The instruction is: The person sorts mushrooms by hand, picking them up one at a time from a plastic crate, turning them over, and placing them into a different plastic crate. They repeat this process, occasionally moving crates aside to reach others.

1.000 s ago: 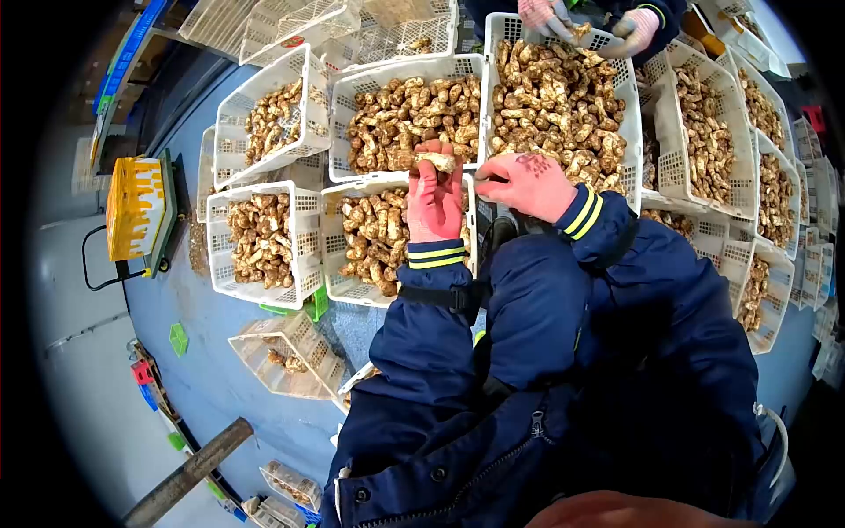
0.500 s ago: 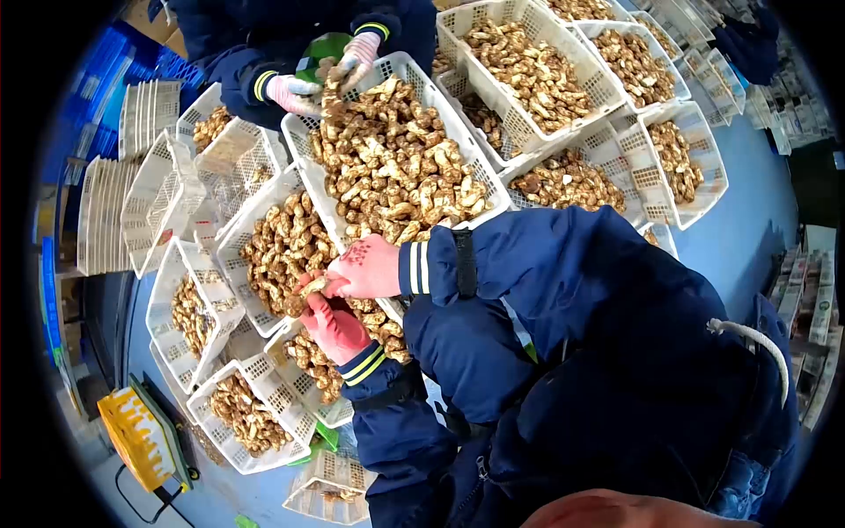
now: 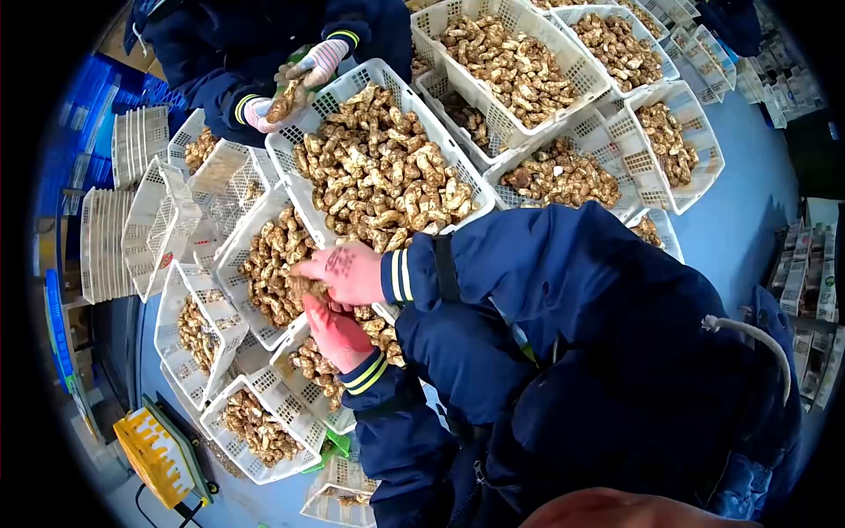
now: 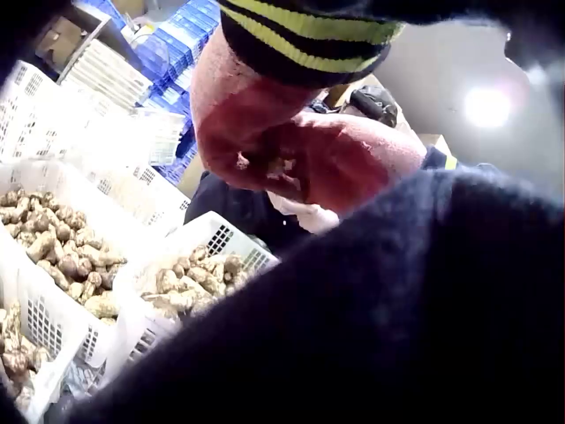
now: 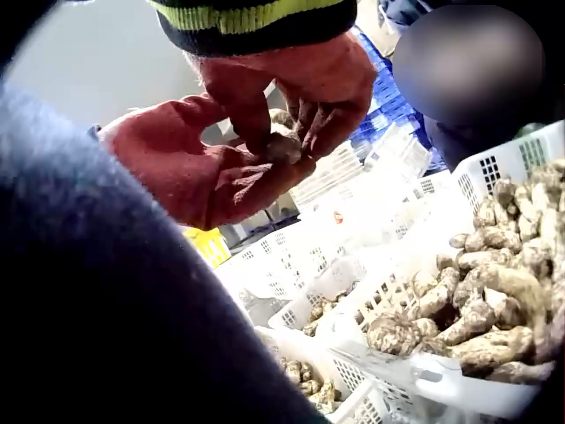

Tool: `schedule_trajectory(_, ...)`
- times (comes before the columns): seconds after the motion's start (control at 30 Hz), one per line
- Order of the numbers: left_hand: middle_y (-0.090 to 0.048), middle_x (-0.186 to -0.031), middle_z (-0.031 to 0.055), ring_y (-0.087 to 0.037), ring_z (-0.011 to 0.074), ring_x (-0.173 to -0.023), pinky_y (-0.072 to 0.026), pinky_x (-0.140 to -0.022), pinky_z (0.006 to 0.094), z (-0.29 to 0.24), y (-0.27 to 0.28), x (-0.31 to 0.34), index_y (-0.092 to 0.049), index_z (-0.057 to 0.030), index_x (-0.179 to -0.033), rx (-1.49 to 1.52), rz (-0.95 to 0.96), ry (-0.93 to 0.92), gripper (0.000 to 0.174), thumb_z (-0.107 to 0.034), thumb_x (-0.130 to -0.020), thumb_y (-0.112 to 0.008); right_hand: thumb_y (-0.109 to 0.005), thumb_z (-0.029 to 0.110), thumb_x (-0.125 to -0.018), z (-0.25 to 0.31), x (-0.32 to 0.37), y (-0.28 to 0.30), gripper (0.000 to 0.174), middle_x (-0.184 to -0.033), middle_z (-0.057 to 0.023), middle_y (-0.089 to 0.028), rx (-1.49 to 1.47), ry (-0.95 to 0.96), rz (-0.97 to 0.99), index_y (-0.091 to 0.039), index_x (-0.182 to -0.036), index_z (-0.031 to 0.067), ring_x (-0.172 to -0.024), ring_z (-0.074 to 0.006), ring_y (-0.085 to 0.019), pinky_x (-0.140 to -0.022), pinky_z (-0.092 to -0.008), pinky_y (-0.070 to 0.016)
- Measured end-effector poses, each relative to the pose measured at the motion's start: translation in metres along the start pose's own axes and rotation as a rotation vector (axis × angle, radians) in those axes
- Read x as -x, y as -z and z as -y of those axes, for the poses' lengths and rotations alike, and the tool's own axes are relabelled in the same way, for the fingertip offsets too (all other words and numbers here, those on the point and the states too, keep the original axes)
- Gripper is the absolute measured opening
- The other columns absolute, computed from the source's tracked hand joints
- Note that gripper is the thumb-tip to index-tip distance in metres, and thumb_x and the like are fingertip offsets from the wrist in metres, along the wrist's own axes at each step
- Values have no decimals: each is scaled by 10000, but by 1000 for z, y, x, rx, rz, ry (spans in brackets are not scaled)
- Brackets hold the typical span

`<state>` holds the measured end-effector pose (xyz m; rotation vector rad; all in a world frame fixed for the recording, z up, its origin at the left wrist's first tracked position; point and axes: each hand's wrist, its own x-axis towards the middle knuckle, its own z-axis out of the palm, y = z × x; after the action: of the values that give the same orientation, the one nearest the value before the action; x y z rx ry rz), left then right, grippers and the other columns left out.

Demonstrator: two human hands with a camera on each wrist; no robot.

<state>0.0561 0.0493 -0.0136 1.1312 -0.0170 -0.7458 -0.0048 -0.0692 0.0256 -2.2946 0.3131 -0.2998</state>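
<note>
Your right hand pinches a mushroom over the crates, your left hand just below, its grip impossible to tell. One pale, blunt part shows between your fingers; they hide the rest, so its long axis and direction stay unclear.

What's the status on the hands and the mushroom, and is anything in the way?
Left hand and right hand together, one mushroom held between them. Mushroom mostly hidden in the grip. Loaded crates below; nothing seen blocking.
</note>
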Motion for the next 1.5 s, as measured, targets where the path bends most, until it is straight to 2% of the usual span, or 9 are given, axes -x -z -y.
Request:
schedule_trajectory(0.17,-493,-1105,95,-483,188,-970,-389,-827,322,-12,0,2,-422,-8,-1155,109,153,20,432,-344,-884,-423,-556,74,-775,-52,-22,0,457,-966,-82,-587,-927,-167,89,-427,-1209,12,-844,-105,-530,-715,-250,-446)
schedule_trajectory(0.27,-513,-1065,91,-508,206,-948,-416,-792,332,-7,11,2,-463,-12,-1100,152,155,61,335,-268,-888,-417,-539,77,-803,-36,-14,31,465,-1029,-33,-538,-1551,-259,254,-374,-1235,34,-898,-153,-535,-766,-269,-434)
schedule_trajectory(0.3,-520,-1062,112,-519,227,-939,-421,-807,338,-14,25,3,-446,8,-1116,183,117,31,348,-252,-885,-433,-565,148,-813,-35,-21,19,530,-1105,-46,-496,-1151,-68,261,-310,-1273,74,-999,-162,-506,-821,-292,-422)
schedule_trajectory(0.37,-515,-1076,114,-492,222,-991,-407,-840,342,-4,10,13,-441,-12,-1141,202,117,119,363,-265,-880,-442,-546,109,-829,-24,-16,32,584,-1144,-75,-495,-1600,-228,250,-241,-1326,128,-1013,-182,-515,-829,-313,-432)
schedule_trajectory(0.77,-512,-1103,126,-519,233,-971,-424,-843,364,11,29,10,-422,-18,-1171,218,132,145,438,-331,-869,-482,-520,126,-828,-23,-17,30,525,-992,-95,-558,-1555,-149,340,-300,-1293,25,-918,-203,-535,-782,-358,-436)
schedule_trajectory(1.03,-463,-1181,139,-484,240,-1036,-407,-870,350,5,30,9,-374,-9,-1225,203,102,132,492,-360,-885,-436,-444,376,-877,-37,-21,13,521,-1173,-124,-487,-1552,-354,415,-317,-1290,84,-1041,-218,-504,-829,-351,-430)
schedule_trajectory(1.3,-503,-997,48,-502,153,-850,-446,-806,322,-5,20,6,-297,-40,-1261,333,227,124,603,-480,-864,-411,-395,269,-912,-27,-16,-8,282,-980,-78,-545,-1368,-452,457,-455,-1070,43,-818,-155,-589,-728,-258,-471)
schedule_trajectory(1.43,-506,-1092,62,-520,192,-949,-449,-831,336,6,24,-1,-366,-58,-1233,303,168,191,503,-419,-886,-405,-491,321,-870,-31,-13,-11,537,-1068,-55,-517,-925,-154,405,-308,-1298,53,-955,-122,-501,-782,-267,-438)
schedule_trajectory(1.5,-519,-1123,104,-529,220,-998,-447,-849,352,20,40,-11,-422,-57,-1189,400,262,227,377,-308,-908,-404,-521,285,-855,-28,-6,-11,562,-1106,-46,-507,-1062,-359,500,-294,-1308,41,-960,-117,-479,-788,-241,-418)
